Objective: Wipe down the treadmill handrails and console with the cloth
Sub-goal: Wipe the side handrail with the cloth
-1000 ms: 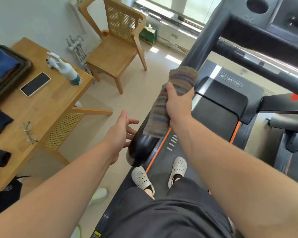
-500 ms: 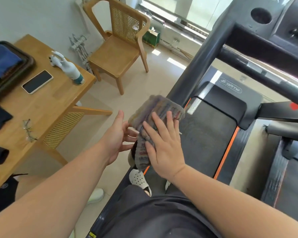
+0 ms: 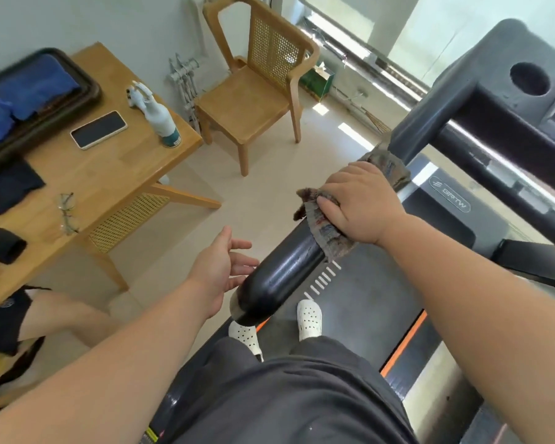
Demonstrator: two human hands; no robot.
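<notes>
- Right hand (image 3: 359, 203): my fingers and palm are curled over the top of the left handrail (image 3: 282, 277), clamping the cloth (image 3: 329, 233) against it, about midway between the rail's free end and the grey upright.
- Cloth: striped, worn-looking, wrapped partly round the rail under my palm. One ragged corner sticks out on the outer side, and another edge shows beyond my knuckles. I judge it soft, light and limp, so it should mould to the round bar. It is best held bunched under the whole palm, not pinched at a corner, so that it does not slip out mid-stroke.
- Left handrail: a thick, glossy black tube, rigid and fixed. The smooth surface should let the cloth glide with moderate pressure, and wrapping the fingers further round would reach the underside.
- Left hand (image 3: 221, 267): holds nothing, fingers spread and relaxed, just beside the rail's free end. I cannot tell whether the fingertips touch it.
- Console (image 3: 526, 78): up ahead, well apart from the cloth. Its recessed holder will probably need the cloth pushed in with the fingertips.
- Worktop (image 3: 109, 174): carries a spray bottle (image 3: 161, 120) and a phone (image 3: 98, 129).
</notes>
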